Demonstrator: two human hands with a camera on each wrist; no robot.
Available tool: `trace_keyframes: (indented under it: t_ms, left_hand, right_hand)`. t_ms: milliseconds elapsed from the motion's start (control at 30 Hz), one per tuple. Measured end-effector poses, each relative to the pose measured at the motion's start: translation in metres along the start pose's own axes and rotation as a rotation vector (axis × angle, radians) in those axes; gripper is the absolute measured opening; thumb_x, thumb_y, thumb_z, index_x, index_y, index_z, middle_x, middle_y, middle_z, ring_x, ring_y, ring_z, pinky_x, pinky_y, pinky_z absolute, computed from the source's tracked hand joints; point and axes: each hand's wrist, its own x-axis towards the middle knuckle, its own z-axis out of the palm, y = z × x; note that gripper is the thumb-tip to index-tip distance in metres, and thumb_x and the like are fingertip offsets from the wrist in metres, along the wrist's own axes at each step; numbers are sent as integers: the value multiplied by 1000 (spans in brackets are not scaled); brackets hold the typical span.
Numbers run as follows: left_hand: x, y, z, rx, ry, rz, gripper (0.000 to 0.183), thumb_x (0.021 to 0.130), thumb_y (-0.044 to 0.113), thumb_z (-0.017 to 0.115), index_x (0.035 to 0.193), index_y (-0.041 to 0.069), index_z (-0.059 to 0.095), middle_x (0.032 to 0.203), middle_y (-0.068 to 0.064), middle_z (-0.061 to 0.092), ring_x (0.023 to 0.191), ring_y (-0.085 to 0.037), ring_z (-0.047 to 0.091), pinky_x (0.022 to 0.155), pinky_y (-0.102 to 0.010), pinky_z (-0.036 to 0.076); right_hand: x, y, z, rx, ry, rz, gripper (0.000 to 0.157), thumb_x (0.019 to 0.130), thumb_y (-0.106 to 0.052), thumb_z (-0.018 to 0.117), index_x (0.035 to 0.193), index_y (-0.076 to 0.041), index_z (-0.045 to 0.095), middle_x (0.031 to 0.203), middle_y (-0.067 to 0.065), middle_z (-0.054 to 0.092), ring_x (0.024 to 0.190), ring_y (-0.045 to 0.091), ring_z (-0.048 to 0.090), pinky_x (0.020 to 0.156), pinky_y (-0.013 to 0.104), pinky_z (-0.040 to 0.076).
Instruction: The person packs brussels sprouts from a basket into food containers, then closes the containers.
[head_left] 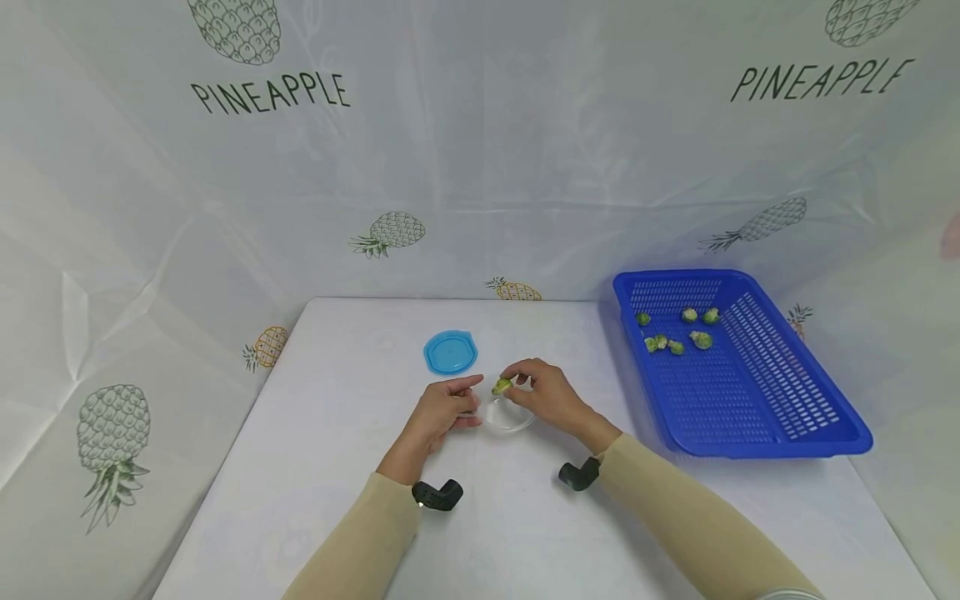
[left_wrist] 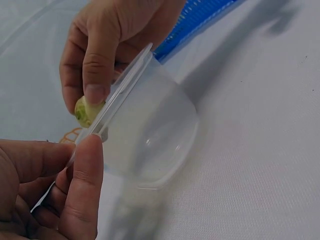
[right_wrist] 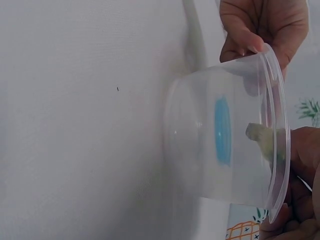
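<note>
A clear plastic bowl (head_left: 506,419) stands upright on the white table between the two hands. My left hand (head_left: 444,410) pinches its rim on the left side, thumb and a finger at the edge, as the left wrist view shows. My right hand (head_left: 553,398) holds a small green Brussels sprout (head_left: 501,386) between thumb and fingers at the bowl's mouth. Through the bowl's wall in the right wrist view, the sprout's pale stem end (right_wrist: 257,132) shows just inside the rim. No other sprout is visible in the bowl.
Beyond the left hand lies a blue lid (head_left: 450,353), flat on the table. At the right is a blue plastic basket (head_left: 720,408) with several Brussels sprouts (head_left: 701,340) toward its far end. A pineapple-print sheet (head_left: 495,150) rises behind the table.
</note>
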Motion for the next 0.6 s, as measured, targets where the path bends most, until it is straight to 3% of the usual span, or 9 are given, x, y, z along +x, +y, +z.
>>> trace_keyframes:
  t_ms: [400, 600]
  left_hand:
    - [-1, 1, 0, 3, 2, -5, 45, 100, 0, 65, 145, 8, 65, 101, -4, 55, 90, -21, 65, 77, -28, 66]
    - [-1, 0, 0, 0, 5, -8, 45, 100, 0, 65, 144, 8, 66, 100, -4, 56, 88, -20, 66, 77, -27, 66]
  right_hand:
    - [1, 0, 0, -36, -32, 1, 20, 93, -18, 81, 112, -17, 78, 105, 1, 71, 99, 22, 62, 80, 34, 49]
    - [1, -1, -1, -71, -32, -37, 14, 93, -14, 79, 107, -16, 80, 109, 1, 73, 99, 19, 62, 81, 34, 51]
